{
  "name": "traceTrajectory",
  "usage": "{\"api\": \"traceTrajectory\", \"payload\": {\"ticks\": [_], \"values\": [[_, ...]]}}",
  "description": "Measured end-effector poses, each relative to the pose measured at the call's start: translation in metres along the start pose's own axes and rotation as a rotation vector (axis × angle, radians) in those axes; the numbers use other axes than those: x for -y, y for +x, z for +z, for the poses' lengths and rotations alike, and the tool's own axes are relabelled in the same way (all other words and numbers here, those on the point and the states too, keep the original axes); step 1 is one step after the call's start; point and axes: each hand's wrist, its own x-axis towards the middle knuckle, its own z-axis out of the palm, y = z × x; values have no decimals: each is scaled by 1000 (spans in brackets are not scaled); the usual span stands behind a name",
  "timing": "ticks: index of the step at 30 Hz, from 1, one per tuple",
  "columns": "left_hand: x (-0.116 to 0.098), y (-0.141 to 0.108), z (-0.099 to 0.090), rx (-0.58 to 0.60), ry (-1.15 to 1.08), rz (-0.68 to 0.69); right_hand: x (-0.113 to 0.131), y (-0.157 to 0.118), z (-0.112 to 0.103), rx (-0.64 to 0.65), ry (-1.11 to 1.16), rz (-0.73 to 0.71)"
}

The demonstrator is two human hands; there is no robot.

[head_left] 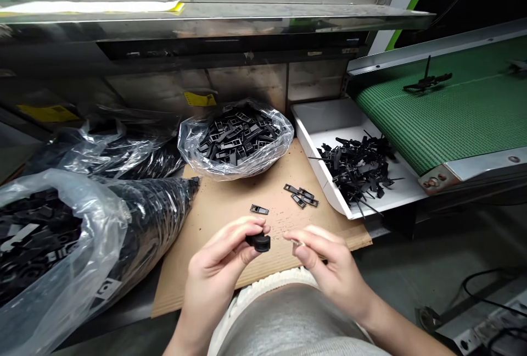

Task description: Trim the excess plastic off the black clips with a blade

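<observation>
Near the front edge of the cardboard sheet [230, 196], my left hand [224, 257] pinches a small black plastic part [260, 242] between thumb and fingers. Just to its right, my right hand [329, 257] is closed in a pinch on a small light-coloured piece [297, 243], mostly hidden by the fingertips. The two hands are apart. One flat black clip [259, 210] lies on the cardboard beyond my left hand. Several similar clips [301, 196] lie grouped farther right.
An open plastic bag of black clips [284, 139] stands at the back. Large bags [144, 224] of black parts lie left. At right, a white tray [325, 180] of black parts sits beside a green conveyor [461, 109]. A metal shelf [247, 25] crosses above.
</observation>
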Motion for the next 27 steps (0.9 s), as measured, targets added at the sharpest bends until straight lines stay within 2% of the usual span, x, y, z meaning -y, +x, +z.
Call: {"api": "traceTrajectory", "payload": {"ticks": [6, 11, 16, 20, 23, 27], "values": [[1, 1, -13, 196, 202, 346, 11, 11, -9, 158, 85, 83], [3, -2, -17, 152, 394, 498, 19, 17, -5, 188, -32, 50], [3, -6, -19, 99, 473, 554, 18, 17, 0, 216, -28, 76], [3, -6, -24, 111, 515, 590, 19, 23, -3, 268, -39, 77], [4, -3, -25, 170, 498, 559, 19, 33, -10, 404, 14, 117], [7, 2, -23, 155, 434, 504, 12, 41, -16, 700, 316, 320]]}}
